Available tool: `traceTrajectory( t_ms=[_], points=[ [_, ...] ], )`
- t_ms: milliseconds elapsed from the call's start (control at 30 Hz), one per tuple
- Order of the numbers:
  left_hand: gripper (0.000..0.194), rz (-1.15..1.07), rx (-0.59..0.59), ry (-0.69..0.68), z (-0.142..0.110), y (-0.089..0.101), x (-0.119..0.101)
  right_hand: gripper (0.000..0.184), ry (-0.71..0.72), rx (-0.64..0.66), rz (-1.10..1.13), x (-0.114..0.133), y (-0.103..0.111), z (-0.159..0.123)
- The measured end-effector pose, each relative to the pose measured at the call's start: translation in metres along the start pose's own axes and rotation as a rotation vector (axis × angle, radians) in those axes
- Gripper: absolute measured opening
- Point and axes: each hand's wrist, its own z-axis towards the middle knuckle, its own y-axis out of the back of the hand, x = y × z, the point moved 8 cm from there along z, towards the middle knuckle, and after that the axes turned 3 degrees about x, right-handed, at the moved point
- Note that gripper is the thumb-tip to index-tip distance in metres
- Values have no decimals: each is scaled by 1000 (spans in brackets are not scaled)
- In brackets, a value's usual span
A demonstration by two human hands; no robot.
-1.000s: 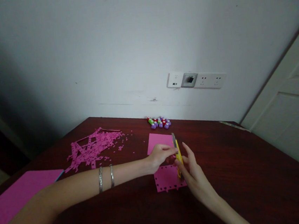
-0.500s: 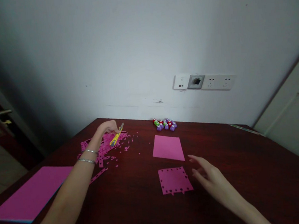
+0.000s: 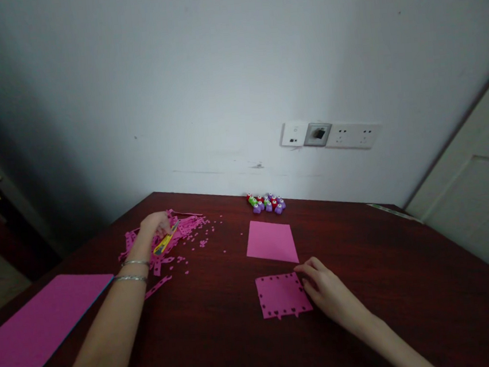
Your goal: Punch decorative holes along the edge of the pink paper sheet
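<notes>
A yellow box cutter (image 3: 166, 240) slants over the heap of pink paper scraps (image 3: 188, 227). My left hand (image 3: 157, 223), wearing silver bangles at the wrist, is closed on it from the far side; the fingertips are partly hidden. A pink square sheet with small holes punched along its edges (image 3: 281, 295) lies flat in front of me. At its upper right corner is my right hand (image 3: 323, 285), fingers curved and apart, the tips touching or just above the edge. Just beyond lies a plain pink square of paper (image 3: 271, 241).
Several small red, green and purple hole punches or toys with eyes (image 3: 267, 203) cluster near the wall. A stack of large pink sheets (image 3: 46, 324) lies at the left. Wall sockets (image 3: 330, 135) sit above the dark red table (image 3: 216, 336).
My left hand has moved left and down over the scraps with the box cutter. My right hand has shifted left to the punched sheet's corner. The view has turned slightly.
</notes>
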Motion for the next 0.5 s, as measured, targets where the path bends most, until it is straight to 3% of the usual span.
traceTrajectory(
  t_ms=[100, 200, 300, 500],
  points=[
    [24, 48, -21, 32, -2, 3, -2, 33, 6, 25, 11, 2, -2, 6],
    [26, 109, -104, 19, -11, 12, -19, 35, 22, 78, 53, 1, -7, 14],
    [31, 176, -240, -108, -30, 22, -62, 41, 32, 113, 85, 2, -9, 21],
    [40, 192, 10, -583, -78, -28, -171, 42, 11, 131, 80, 5, -5, 26]
  ],
)
